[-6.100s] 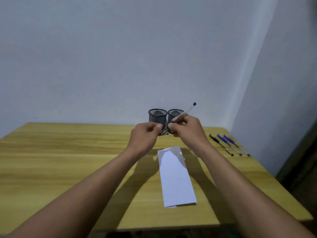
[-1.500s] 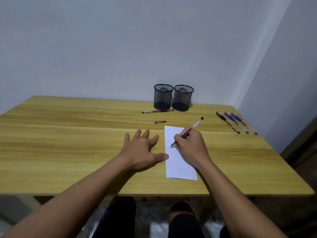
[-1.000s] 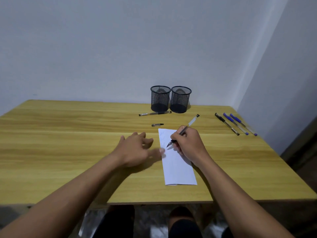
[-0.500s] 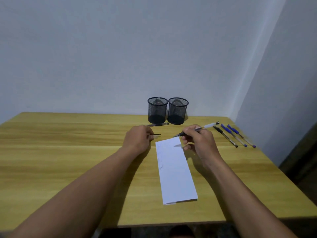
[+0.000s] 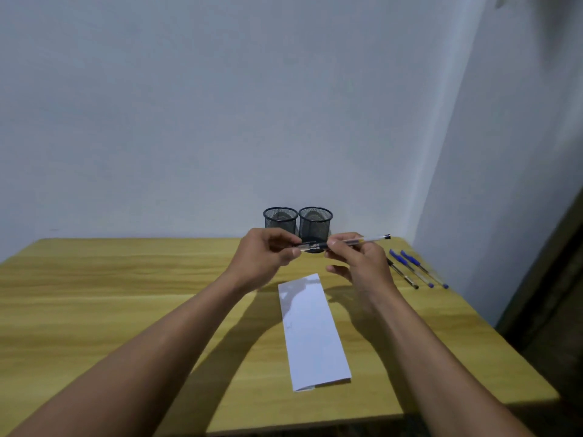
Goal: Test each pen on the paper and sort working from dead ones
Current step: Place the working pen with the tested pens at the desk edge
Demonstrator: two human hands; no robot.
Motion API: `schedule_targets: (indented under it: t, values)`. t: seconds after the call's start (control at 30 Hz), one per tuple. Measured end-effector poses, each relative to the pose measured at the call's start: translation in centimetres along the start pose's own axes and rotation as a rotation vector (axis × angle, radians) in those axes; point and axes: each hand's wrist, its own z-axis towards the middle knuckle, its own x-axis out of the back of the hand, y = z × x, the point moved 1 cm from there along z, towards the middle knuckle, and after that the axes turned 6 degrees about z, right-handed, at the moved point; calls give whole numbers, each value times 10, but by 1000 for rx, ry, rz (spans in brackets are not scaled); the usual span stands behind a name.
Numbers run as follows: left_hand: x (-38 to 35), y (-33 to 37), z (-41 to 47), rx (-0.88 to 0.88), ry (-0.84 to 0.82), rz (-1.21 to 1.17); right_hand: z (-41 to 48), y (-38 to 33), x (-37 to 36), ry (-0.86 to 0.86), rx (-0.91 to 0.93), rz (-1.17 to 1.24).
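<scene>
My right hand [image 5: 359, 263] pinches a clear-barrelled black pen [image 5: 369, 240] held level in the air above the table. My left hand [image 5: 265, 258] pinches the pen's cap [image 5: 307, 246] at the pen's tip end, in front of the two black mesh cups [image 5: 280, 220] [image 5: 315, 225]. A folded white paper strip [image 5: 314, 332] lies on the wooden table below my hands, with faint marks near its middle. Three more pens [image 5: 416, 272] lie side by side at the right: one black, two blue.
The wooden table [image 5: 110, 294] stands in a corner, with a white wall behind the cups and another on the right. Its right edge runs just beyond the three pens. A dark gap opens at the far right.
My right hand lifted the pen off the paper and turned it level. My left hand picked the cap off the table and brought it to the pen's tip.
</scene>
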Motion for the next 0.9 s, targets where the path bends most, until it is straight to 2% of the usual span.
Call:
schedule_targets:
  t: [0.1,0.33,0.9]
  values:
    - [-3,13,6,-9,-42,-45,3,-10,0,-37,-12,12]
    - [-7,20,1,102,-37,-266,2,-6,-4,-32,-78,171]
    - [-29,23,1,145,-64,-323,-7,-7,14,-56,-82,169]
